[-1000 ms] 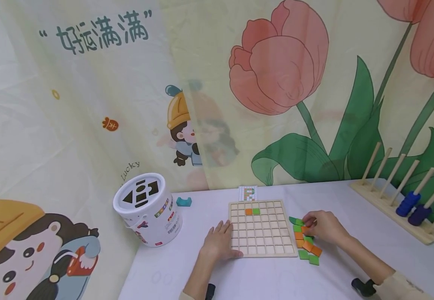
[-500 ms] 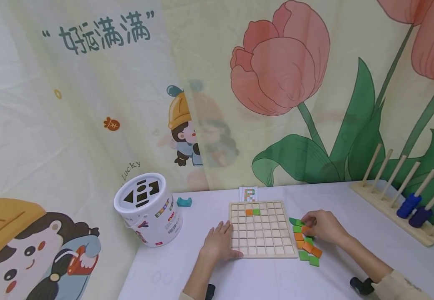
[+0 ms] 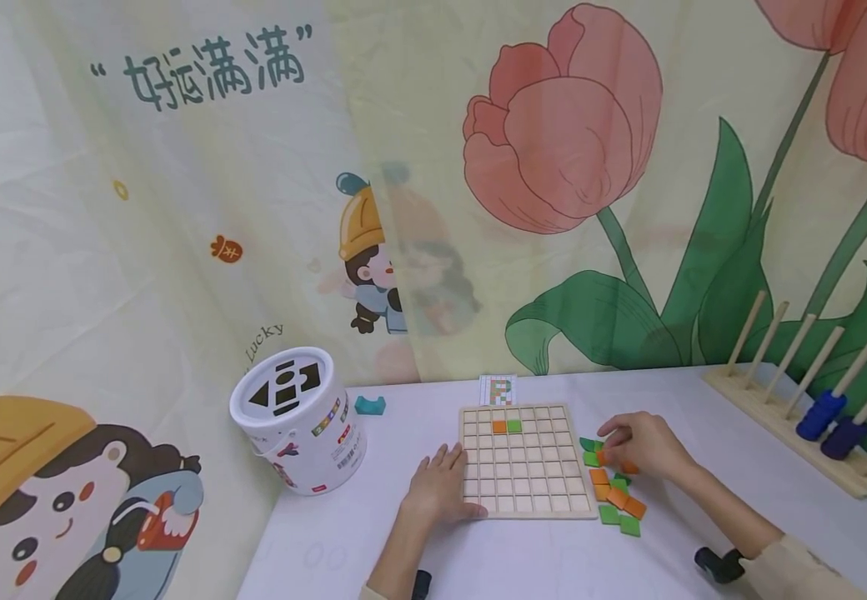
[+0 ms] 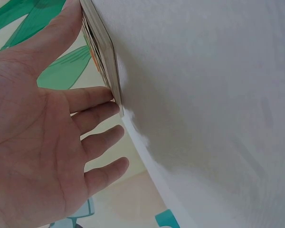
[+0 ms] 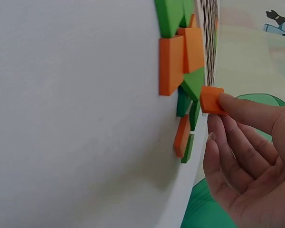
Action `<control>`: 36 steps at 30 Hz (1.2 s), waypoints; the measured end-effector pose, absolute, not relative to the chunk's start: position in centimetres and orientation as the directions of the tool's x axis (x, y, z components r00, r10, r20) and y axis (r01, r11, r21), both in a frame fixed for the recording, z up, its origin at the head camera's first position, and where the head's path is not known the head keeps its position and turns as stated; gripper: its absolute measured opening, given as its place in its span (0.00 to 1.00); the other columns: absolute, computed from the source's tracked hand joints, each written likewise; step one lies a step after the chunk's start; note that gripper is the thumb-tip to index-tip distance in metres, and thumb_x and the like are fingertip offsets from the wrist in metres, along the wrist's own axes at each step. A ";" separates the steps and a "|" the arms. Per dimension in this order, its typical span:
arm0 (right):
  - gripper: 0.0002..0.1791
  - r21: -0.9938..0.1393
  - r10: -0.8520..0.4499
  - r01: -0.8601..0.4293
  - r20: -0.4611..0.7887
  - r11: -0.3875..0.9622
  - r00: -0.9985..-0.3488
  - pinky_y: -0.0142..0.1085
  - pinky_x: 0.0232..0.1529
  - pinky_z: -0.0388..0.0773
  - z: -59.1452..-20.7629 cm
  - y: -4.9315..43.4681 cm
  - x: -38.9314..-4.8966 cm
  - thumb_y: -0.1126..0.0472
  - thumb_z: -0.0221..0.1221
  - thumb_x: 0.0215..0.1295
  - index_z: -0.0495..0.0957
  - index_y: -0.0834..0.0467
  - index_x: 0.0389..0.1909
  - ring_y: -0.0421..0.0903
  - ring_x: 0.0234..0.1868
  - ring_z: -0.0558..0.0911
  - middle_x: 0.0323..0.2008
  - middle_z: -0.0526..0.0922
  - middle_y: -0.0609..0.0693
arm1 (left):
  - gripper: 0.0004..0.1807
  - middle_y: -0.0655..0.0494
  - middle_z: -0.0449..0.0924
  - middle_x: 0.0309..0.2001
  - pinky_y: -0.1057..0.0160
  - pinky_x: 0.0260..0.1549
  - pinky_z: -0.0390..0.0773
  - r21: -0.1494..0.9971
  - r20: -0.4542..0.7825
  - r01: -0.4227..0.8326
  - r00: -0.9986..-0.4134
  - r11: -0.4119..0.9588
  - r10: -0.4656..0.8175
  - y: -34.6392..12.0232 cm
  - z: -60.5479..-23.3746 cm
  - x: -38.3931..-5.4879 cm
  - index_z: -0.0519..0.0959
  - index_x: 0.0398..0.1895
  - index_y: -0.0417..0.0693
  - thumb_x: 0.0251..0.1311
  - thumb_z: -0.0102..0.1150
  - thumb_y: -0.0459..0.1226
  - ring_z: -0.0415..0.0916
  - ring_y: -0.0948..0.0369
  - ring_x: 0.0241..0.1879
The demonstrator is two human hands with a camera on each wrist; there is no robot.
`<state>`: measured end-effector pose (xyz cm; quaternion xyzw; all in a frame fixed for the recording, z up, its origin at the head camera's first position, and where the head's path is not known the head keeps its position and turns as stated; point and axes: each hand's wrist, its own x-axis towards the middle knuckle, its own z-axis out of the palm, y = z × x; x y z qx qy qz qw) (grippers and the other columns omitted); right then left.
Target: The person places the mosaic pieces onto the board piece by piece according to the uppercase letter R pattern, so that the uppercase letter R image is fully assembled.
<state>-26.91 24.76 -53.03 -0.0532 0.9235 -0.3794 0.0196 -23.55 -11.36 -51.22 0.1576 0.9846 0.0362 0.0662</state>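
Note:
A light wooden grid board (image 3: 523, 481) lies on the white table, with an orange square tile (image 3: 499, 427) and a green tile (image 3: 514, 426) side by side in its upper rows. My left hand (image 3: 437, 487) rests at the board's left edge, fingers straight and thumb at the near corner. In the right wrist view, my right hand (image 5: 249, 156) pinches an orange tile (image 5: 212, 99) between thumb and fingers. That hand hovers over a loose cluster of green tiles (image 3: 609, 515) and orange tiles (image 3: 634, 507) right of the board.
A small pattern card (image 3: 498, 388) lies behind the board. At the left stands a white bucket (image 3: 309, 442) with shape cutouts in its lid, beside a teal block (image 3: 370, 405). A wooden peg stand (image 3: 794, 429) with blue and purple pieces is at the right.
My right hand has picked an orange tile from the cluster and raised it slightly, uncovering another orange tile beneath the hand. The left hand stays against the board.

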 end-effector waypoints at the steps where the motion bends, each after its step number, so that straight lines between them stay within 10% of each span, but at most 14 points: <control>1: 0.15 -0.708 -0.109 -0.081 0.006 0.702 -0.994 0.35 0.31 0.84 -52.9 24.6 -27.1 0.66 0.75 0.58 0.87 0.61 0.47 0.44 0.31 0.83 0.30 0.86 0.46 | 0.57 0.47 0.66 0.77 0.43 0.74 0.64 0.092 -0.119 0.306 -0.941 0.948 0.315 -11.4 -51.2 -23.6 0.69 0.76 0.40 0.48 0.77 0.63 0.60 0.47 0.78; 36: 0.17 -0.904 -0.125 -0.035 -0.021 0.426 -0.992 0.37 0.38 0.87 -53.7 19.0 -34.3 0.69 0.73 0.61 0.85 0.66 0.50 0.46 0.36 0.89 0.32 0.89 0.50 | 0.57 0.49 0.66 0.78 0.44 0.74 0.63 0.096 -0.132 0.286 -0.946 0.954 0.297 -11.4 -51.3 -23.6 0.69 0.76 0.41 0.48 0.77 0.63 0.59 0.48 0.78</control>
